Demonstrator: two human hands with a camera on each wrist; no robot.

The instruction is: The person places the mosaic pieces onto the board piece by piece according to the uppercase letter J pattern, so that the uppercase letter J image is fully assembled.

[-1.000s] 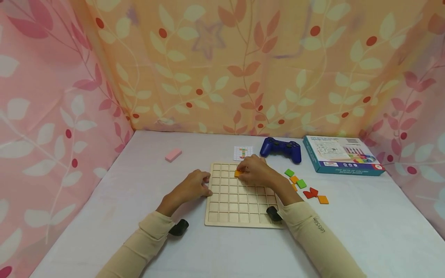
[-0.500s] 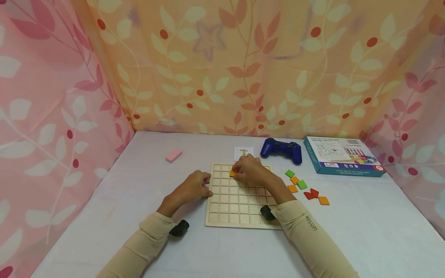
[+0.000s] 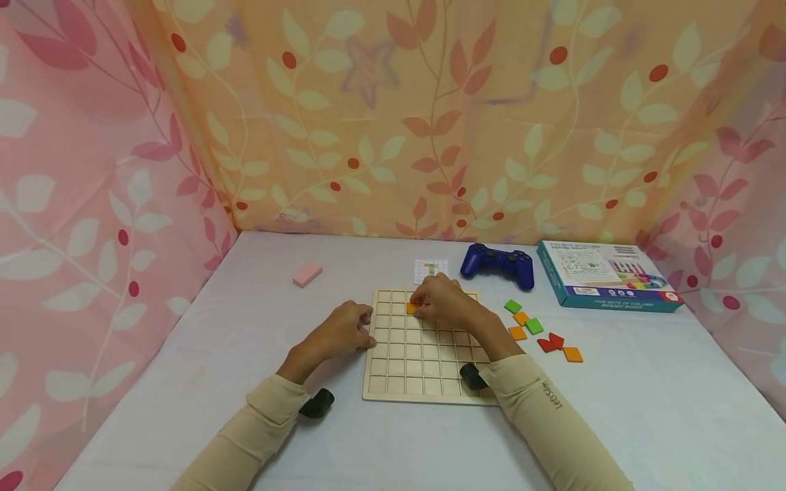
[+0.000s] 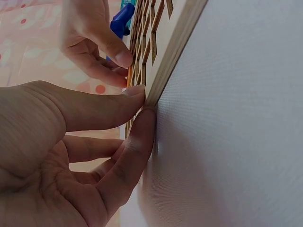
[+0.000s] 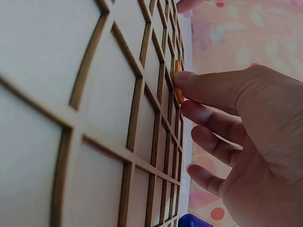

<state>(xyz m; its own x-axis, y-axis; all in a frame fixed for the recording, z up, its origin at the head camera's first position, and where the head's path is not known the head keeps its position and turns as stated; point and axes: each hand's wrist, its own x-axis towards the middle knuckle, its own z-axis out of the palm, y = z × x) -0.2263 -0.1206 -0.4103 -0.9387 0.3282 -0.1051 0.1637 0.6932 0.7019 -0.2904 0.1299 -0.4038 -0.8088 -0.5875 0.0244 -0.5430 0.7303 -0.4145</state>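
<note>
With right hand (image 3: 447, 300): pinching flat orange tile (image 3: 412, 309) between thumb and index finger, at far rows of pale wooden grid board (image 3: 396, 387), left of middle; unable to tell if seated. With left hand (image 3: 340, 330): pinching left edge between thumb and finger. Right of board: loose flat green, orange and red tiles (image 3: 534, 326).

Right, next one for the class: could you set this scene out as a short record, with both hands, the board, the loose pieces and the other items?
Left hand: pinches the left edge of the wooden grid board
Right hand: pinches an orange tile at the board's far side
Board: flat on the table
Loose pieces, right of board: two green tiles, three orange tiles, two red pieces
Other items: patterned card, blue controller, box, pink block
</note>
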